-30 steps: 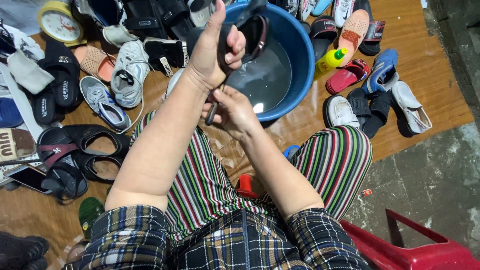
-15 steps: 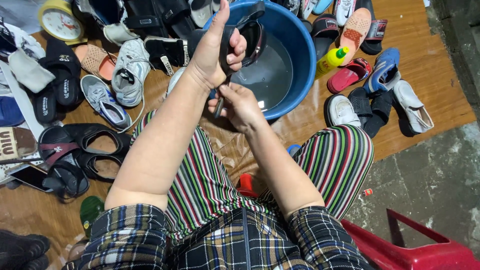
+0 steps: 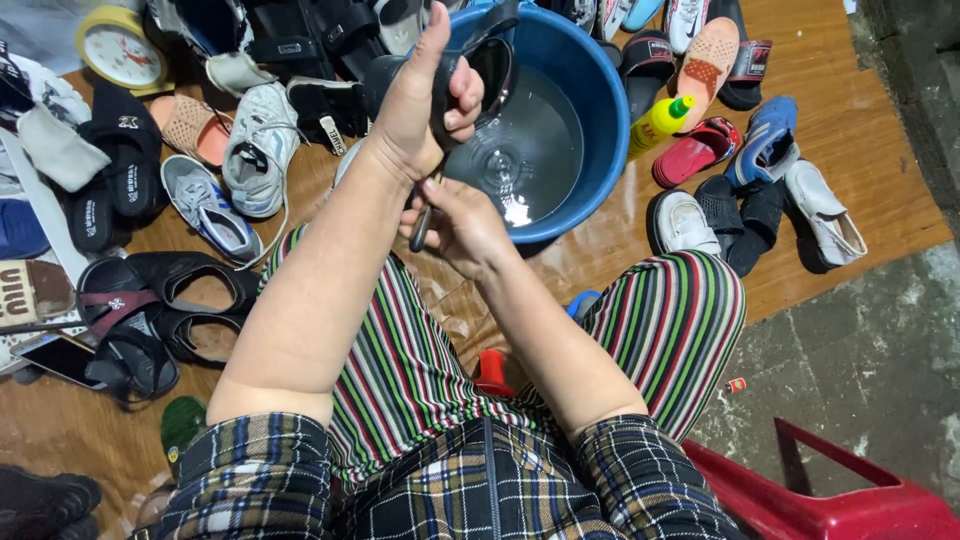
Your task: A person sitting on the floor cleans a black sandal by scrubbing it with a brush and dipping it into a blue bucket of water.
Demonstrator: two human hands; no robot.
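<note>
Head view: left hand clenched around black sandal, raised over blue basin at 12 o'clock. Right hand just below, gripping dark-handled brush, bristles hidden. Water in basin. Yellow bottle at 1 o'clock beside rim. Shoes scattered on wooden floor.

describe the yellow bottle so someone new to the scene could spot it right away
Start at the big blue basin of water at the top centre. Just off its right rim, a small yellow squeeze bottle with a green cap lies tilted on the wooden floor, next to a red sandal. It is the only bottle among the shoes.
</note>
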